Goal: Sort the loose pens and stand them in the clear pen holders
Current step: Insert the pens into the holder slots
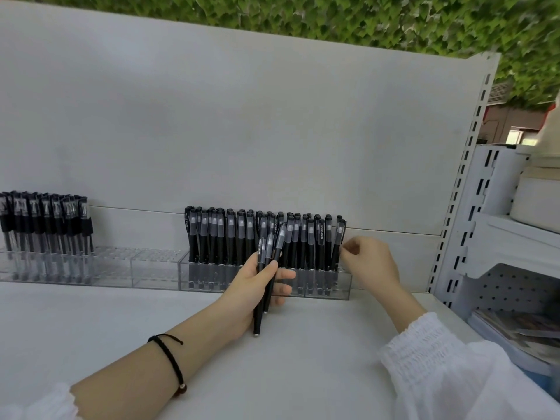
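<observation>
Left hand (253, 287) first: its grip is wrapped round a bundle of black pens (269, 247), thumb across the front, fingers curled behind. Caps point up, and the tips poke out below the palm, just above the white tabletop (121, 328). A black braided bracelet (169, 359) sits on that wrist.

Directly behind this grip stands the clear pen holder (346, 286), packed with rows of matching black pens (239, 234), all upright, caps up.

Over to the right hand (371, 262): fingers curled in tight, fingertips pinching the end pen (338, 242), which leans slightly in the holder's last slot. That grip holds nothing else, and a white sleeve (439, 359) trails back from it.

Well away on the far side of the left grip, a second clear holder (151, 268) carries clear-barrelled pens (45, 219) at its far end only.
</observation>
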Motion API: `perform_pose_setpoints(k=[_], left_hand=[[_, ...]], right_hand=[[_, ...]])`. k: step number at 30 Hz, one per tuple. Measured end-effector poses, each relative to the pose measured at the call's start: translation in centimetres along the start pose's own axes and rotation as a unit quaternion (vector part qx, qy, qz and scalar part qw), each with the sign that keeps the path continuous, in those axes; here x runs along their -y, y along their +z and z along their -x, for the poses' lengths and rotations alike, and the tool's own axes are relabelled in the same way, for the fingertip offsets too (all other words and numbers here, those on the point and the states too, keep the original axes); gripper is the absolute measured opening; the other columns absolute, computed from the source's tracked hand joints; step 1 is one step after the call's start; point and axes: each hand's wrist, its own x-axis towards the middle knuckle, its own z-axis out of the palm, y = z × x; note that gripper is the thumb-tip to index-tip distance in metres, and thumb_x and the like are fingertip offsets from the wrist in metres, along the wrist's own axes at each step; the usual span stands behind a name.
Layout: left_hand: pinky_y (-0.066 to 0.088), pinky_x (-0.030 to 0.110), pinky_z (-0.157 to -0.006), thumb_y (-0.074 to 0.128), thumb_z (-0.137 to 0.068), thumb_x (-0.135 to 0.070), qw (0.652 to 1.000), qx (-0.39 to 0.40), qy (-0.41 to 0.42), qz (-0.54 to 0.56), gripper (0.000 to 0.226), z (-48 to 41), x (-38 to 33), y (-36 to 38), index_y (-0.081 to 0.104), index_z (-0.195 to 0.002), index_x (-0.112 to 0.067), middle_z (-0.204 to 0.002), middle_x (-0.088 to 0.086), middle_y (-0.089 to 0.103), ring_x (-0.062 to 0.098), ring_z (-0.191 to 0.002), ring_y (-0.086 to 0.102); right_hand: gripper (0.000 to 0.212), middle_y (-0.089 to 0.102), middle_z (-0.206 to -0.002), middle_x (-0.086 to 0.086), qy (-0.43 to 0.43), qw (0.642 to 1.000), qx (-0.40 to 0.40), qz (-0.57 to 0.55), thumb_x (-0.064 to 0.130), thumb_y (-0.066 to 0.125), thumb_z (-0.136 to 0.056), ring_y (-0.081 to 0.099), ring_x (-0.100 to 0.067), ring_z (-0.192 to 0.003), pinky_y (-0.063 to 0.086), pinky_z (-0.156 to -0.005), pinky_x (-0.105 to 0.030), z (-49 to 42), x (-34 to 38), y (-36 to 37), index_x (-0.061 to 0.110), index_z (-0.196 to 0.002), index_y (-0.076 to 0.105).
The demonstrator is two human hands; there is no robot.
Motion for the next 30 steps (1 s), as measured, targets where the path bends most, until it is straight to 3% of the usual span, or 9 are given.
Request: perform_pose_setpoints(k=[4, 6, 9, 12, 15, 17, 19, 23, 30], left_hand=[[0.053, 0.028, -0.057, 0.042, -0.103, -0.021, 1.000, 0.011, 0.001, -0.013, 0.023, 0.2, 0.0, 0.2, 0.041, -0.121, -0.006, -0.091, 0.003, 0.076, 0.013, -0.061, 0.063], [0.052, 0.028, -0.058, 0.042, -0.103, -0.023, 0.999, 0.025, 0.004, -0.042, 0.033, 0.2, 0.1, 0.3, 0.035, -0.130, -0.004, -0.093, 0.003, 0.076, 0.013, -0.063, 0.063], [0.052, 0.027, -0.058, 0.044, -0.103, -0.022, 0.996, 0.064, 0.014, -0.053, 0.050, 0.4, 0.2, 0.4, 0.022, -0.144, -0.004, -0.098, 0.004, 0.075, 0.013, -0.068, 0.065], [0.053, 0.027, -0.061, 0.047, -0.101, -0.019, 0.993, 0.103, 0.031, -0.053, 0.027, 0.8, 0.1, 0.6, 0.042, -0.126, -0.012, -0.101, 0.008, 0.075, 0.014, -0.071, 0.067], [0.055, 0.028, -0.065, 0.051, -0.099, -0.016, 0.994, 0.095, 0.035, -0.035, 0.015, 0.6, 0.1, 0.5, 0.051, -0.113, -0.013, -0.102, 0.011, 0.074, 0.018, -0.075, 0.070], [0.058, 0.029, -0.066, 0.053, -0.098, -0.018, 0.997, 0.073, 0.026, -0.018, 0.015, 0.5, 0.1, 0.3, 0.057, -0.112, -0.013, -0.101, 0.011, 0.075, 0.020, -0.078, 0.072], [0.058, 0.030, -0.065, 0.052, -0.098, -0.025, 0.999, 0.046, 0.016, -0.022, 0.018, 0.4, 0.1, 0.2, 0.061, -0.114, -0.019, -0.098, 0.008, 0.075, 0.019, -0.078, 0.072], [0.046, 0.024, -0.048, 0.052, -0.098, -0.032, 0.998, -0.006, 0.034, -0.057, 0.021, 0.1, 0.0, -0.2, 0.062, -0.115, -0.026, -0.077, 0.002, 0.073, 0.011, -0.054, 0.060], [0.039, 0.021, -0.043, 0.051, -0.099, -0.031, 0.996, -0.008, 0.049, -0.071, 0.020, 0.0, 0.2, -0.3, 0.062, -0.115, -0.028, -0.064, -0.001, 0.065, 0.009, -0.046, 0.049]], right_hand=[[0.009, 0.060, -0.079, 0.011, -0.036, 0.991, -0.089, -0.096, 0.021, 0.052, -0.088, 0.056, -0.016, -0.076, 0.041, -0.064, -0.029, 1.1, 2.1, -1.2, 0.023, -0.088, 0.061], [0.012, 0.059, -0.072, 0.011, -0.086, 0.978, -0.095, -0.167, 0.020, 0.053, -0.090, 0.052, -0.012, -0.065, 0.042, -0.061, -0.030, 1.9, 3.2, -1.4, 0.021, -0.082, 0.062], [0.016, 0.064, -0.070, 0.009, -0.113, 0.969, -0.045, -0.213, 0.032, 0.061, -0.090, 0.054, -0.008, -0.064, 0.045, -0.063, -0.026, 2.8, 4.5, -1.2, 0.023, -0.078, 0.067], [0.019, 0.066, -0.062, 0.011, -0.132, 0.953, 0.076, -0.263, 0.033, 0.069, -0.088, 0.056, 0.001, -0.058, 0.043, -0.057, -0.014, 3.4, 5.2, -1.3, 0.018, -0.075, 0.072], [0.022, 0.051, -0.045, 0.013, -0.125, 0.933, 0.144, -0.306, 0.023, 0.066, -0.091, 0.043, 0.000, -0.040, 0.033, -0.046, -0.010, 3.2, 5.0, -1.9, 0.010, -0.074, 0.070], [0.020, 0.051, -0.053, 0.003, -0.083, 0.915, 0.107, -0.379, 0.022, 0.061, -0.094, 0.035, -0.004, -0.039, 0.027, -0.040, -0.014, 2.5, 4.7, -2.4, 0.011, -0.080, 0.069], [0.018, 0.054, -0.070, -0.003, -0.024, 0.887, 0.009, -0.462, 0.020, 0.054, -0.098, 0.036, -0.006, -0.045, 0.027, -0.040, -0.015, 1.4, 4.2, -3.2, 0.014, -0.085, 0.065], [0.015, 0.056, -0.089, 0.001, -0.040, 0.917, -0.206, -0.339, 0.026, 0.042, -0.103, 0.046, -0.009, -0.070, 0.037, -0.062, -0.024, 0.1, 2.1, -3.9, 0.018, -0.096, 0.053], [0.016, 0.061, -0.096, -0.007, -0.087, 0.959, -0.191, -0.190, 0.024, 0.044, -0.102, 0.055, -0.024, -0.086, 0.042, -0.073, -0.035, -0.8, 0.5, -1.3, 0.015, -0.096, 0.055]])
